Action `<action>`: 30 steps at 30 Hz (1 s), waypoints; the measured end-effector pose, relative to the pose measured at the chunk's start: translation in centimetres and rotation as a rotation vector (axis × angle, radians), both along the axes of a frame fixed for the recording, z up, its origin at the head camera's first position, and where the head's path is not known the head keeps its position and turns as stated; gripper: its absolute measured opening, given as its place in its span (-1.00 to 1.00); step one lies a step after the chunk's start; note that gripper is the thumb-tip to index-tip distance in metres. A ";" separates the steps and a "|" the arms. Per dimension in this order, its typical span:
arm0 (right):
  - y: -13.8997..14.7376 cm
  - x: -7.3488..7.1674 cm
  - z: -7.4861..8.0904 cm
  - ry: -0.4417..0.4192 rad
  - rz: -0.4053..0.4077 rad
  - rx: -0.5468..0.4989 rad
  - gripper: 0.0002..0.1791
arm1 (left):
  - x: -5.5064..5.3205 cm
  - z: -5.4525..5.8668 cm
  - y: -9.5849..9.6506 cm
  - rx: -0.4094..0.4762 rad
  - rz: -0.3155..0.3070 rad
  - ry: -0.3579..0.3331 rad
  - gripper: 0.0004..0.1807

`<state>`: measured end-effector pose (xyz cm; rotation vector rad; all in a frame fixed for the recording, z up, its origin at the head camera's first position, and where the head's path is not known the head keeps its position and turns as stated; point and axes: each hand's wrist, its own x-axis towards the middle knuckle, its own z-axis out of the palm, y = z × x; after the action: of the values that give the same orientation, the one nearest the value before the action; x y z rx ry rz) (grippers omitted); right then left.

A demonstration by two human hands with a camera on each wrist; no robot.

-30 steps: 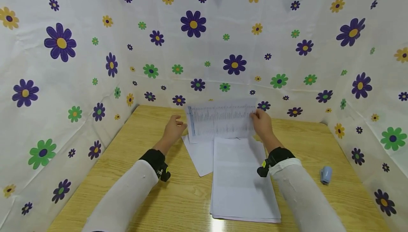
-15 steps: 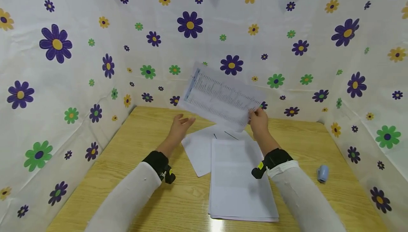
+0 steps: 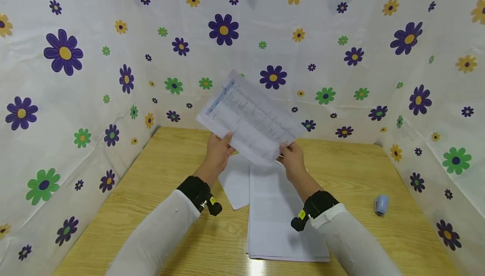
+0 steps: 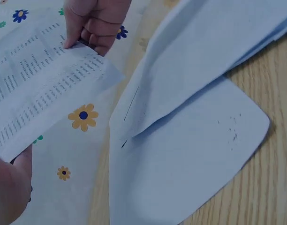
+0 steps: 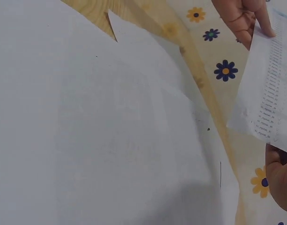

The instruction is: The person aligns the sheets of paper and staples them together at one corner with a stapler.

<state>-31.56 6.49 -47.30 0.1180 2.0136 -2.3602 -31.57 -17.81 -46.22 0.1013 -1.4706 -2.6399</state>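
Observation:
A printed sheet of paper (image 3: 251, 120), with rows of small text and a blue band at one end, is held tilted above the table. My left hand (image 3: 219, 151) pinches its lower left edge, thumb on the printed face. At its lower right corner, my right hand (image 3: 292, 160) grips the sheet between thumb and fingers. Both hands also show in the left wrist view, the right hand (image 4: 97, 23) at the top and the left hand (image 4: 12, 187) at the lower left. Below them lies a stack of white paper (image 3: 282, 217), partly over other white sheets (image 3: 235, 183).
A small light-blue object (image 3: 381, 204), possibly a stapler, lies on the right of the wooden table (image 3: 352, 170). A flower-patterned cloth (image 3: 170, 23) hangs behind and at both sides. Dark short marks (image 4: 132, 103) show on the lower sheet.
The printed sheet has been lifted off the papers and tilted, its left end raised. My left hand, earlier apart from it, has come up and taken hold of its edge.

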 end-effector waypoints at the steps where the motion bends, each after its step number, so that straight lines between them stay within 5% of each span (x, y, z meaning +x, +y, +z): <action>1: -0.1 0.1 -0.1 0.002 0.004 -0.008 -0.63 | 0.1 0.0 0.1 -0.010 0.017 0.002 -0.62; 7: -0.2 0.9 -1.0 0.025 0.010 -0.052 -0.64 | 0.8 0.1 0.2 -0.112 0.089 0.016 -0.64; 15: 1.6 1.1 -0.3 0.181 -0.074 -0.038 -0.53 | 1.5 0.6 -0.5 -0.338 0.167 0.054 -0.66; 21: 4.3 0.5 2.2 0.209 -0.125 0.041 -0.55 | 2.1 1.4 -1.3 -0.418 0.088 0.030 -0.61; 30: 5.6 1.1 4.6 0.223 0.112 0.298 -0.44 | 3.6 2.7 -1.0 -0.610 -0.103 -0.039 -0.57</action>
<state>-30.48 12.07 -42.70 -0.2560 2.3910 -2.0741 -28.01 -18.81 -43.51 0.0201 -2.2653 -2.1398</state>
